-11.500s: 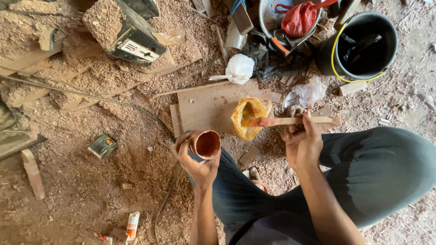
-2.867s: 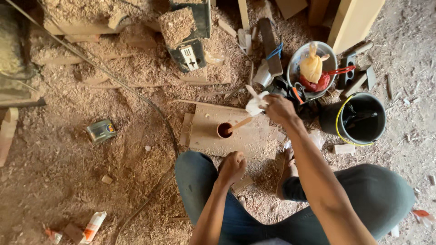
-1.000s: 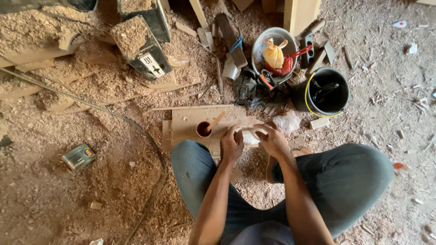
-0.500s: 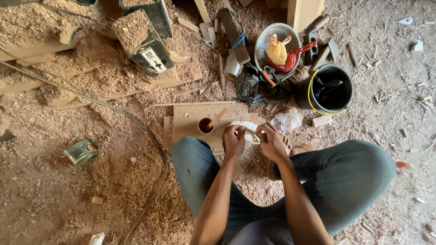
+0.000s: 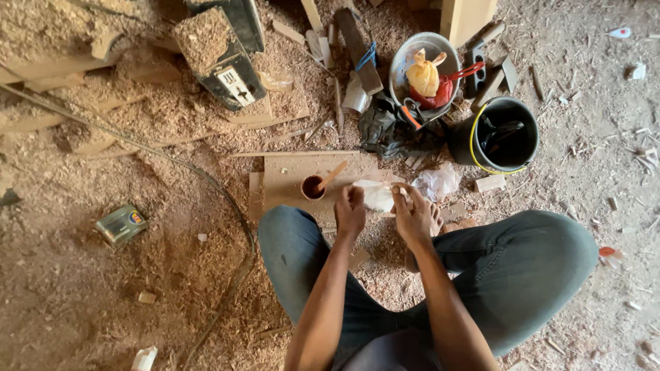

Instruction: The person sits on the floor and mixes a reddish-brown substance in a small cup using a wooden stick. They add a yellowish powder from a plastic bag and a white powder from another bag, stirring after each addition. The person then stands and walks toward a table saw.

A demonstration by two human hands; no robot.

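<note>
1. Both hands are on the white plastic bag [image 5: 377, 196], held just above the plywood board [image 5: 289, 180]. The left hand [image 5: 350, 211] is closed on its left end, and the right hand [image 5: 412, 214] pinches the right end between fingers and thumb.
2. My take: keep the bag low and over the board while working it, so anything that spills lands on wood and not in the sawdust.
3. The small cup of reddish-brown liquid [image 5: 313, 187] sits right beside the left hand, with a wooden stir stick [image 5: 333, 175] leaning out of it. An elbow bump tips it, so I'd keep wrists high.
4. The black bucket [image 5: 504, 135] and metal bowl of tools [image 5: 426, 69] are well apart, no worry there.
</note>
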